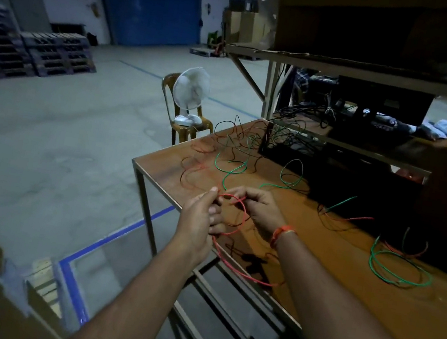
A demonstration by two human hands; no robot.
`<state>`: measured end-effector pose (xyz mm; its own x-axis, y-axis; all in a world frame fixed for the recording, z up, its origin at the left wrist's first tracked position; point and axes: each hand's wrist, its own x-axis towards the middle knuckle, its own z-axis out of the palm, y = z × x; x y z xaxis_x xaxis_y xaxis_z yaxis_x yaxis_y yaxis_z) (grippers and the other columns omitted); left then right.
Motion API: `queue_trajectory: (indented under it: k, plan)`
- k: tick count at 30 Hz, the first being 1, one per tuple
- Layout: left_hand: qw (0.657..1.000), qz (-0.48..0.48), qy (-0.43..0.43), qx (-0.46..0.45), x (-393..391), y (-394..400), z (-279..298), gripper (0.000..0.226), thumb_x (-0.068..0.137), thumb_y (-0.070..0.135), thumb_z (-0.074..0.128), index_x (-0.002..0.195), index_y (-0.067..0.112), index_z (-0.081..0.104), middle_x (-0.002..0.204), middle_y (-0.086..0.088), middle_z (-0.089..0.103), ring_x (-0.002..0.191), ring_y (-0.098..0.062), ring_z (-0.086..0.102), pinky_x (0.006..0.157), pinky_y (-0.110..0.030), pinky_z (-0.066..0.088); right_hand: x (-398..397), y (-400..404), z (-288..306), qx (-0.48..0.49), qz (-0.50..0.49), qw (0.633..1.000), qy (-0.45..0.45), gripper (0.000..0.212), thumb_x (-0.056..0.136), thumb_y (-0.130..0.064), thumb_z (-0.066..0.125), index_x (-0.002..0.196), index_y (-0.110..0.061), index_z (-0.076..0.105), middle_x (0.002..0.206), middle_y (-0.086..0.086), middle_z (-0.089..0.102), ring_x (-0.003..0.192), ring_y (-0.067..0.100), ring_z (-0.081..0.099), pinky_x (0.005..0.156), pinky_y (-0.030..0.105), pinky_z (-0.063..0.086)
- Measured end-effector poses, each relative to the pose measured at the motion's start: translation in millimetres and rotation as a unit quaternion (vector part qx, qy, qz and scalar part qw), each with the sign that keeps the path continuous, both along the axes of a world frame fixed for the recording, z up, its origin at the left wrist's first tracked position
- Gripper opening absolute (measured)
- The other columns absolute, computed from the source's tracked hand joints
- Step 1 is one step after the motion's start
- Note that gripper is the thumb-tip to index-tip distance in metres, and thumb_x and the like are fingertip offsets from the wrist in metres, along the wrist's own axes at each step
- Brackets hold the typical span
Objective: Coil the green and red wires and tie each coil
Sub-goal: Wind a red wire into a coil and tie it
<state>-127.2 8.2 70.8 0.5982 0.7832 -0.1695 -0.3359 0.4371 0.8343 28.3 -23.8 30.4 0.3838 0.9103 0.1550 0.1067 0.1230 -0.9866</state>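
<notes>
Over the near left edge of the brown table (330, 282), both hands hold a red wire (240, 219) bent into a loop. My left hand (201, 216) grips the loop's left side, its thumb and forefinger pinching the top. My right hand (260, 208) pinches the loop's upper right part. A tail of the red wire (243, 274) curves down across the table edge. A green coil (399, 267) lies on the table to the right. Loose green wire (234, 168) and more red wire (198, 168) sprawl farther back.
A dark box (361, 186) and a metal shelf rack (351, 69) loaded with cables and gear stand behind the table on the right. A white fan (191, 90) sits on a plastic chair beyond the far corner. Pallets (28, 54) are stacked across the open concrete floor.
</notes>
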Motion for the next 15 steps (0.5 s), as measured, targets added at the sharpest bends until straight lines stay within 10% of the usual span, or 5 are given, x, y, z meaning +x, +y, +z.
queue_trajectory:
  k: [4, 8, 12, 15]
  plan:
    - [1.0, 0.003, 0.005, 0.003, -12, -59, 4, 0.032, 0.107, 0.021, 0.046, 0.077, 0.01, 0.05, 0.048, 0.008, 0.032, 0.035, -0.002, 0.024, 0.032, -0.016, 0.02, -13, -71, -5, -0.077, -0.002, 0.997, -0.017, 0.038, 0.082, 0.019, 0.043, 0.077, -0.004, 0.072, 0.099, 0.021, 0.074, 0.096, 0.034, 0.068, 0.087, 0.041, 0.052]
    - [0.999, -0.01, 0.037, 0.002, -19, -118, -4, 0.033, 0.107, 0.023, 0.046, 0.077, 0.011, 0.05, 0.05, 0.007, 0.031, 0.037, -0.003, 0.022, 0.032, -0.017, 0.02, -27, -150, -7, -0.173, -0.021, 0.983, -0.063, 0.03, 0.088, 0.015, 0.04, 0.087, 0.01, 0.07, 0.065, 0.005, 0.07, 0.055, 0.012, 0.062, 0.056, 0.028, 0.039]
    - [0.998, -0.04, 0.056, -0.016, -14, -165, -11, 0.032, 0.107, 0.023, 0.045, 0.078, 0.011, 0.049, 0.048, 0.008, 0.031, 0.035, -0.002, 0.022, 0.032, -0.016, 0.016, -24, -223, -25, -0.257, -0.01, 0.965, -0.054, 0.02, 0.078, 0.001, 0.049, 0.077, 0.004, 0.068, 0.086, 0.035, 0.068, 0.061, 0.041, 0.069, 0.051, 0.037, 0.046]
    - [0.994, -0.087, 0.06, -0.023, -7, -196, -14, 0.031, 0.107, 0.023, 0.047, 0.079, 0.011, 0.049, 0.048, 0.008, 0.032, 0.035, -0.002, 0.023, 0.031, -0.016, 0.017, -7, -271, -57, -0.329, -0.06, 0.943, -0.003, 0.028, 0.085, -0.01, 0.067, 0.058, -0.001, 0.064, 0.095, 0.045, 0.064, 0.037, 0.006, 0.06, 0.062, 0.024, 0.056]
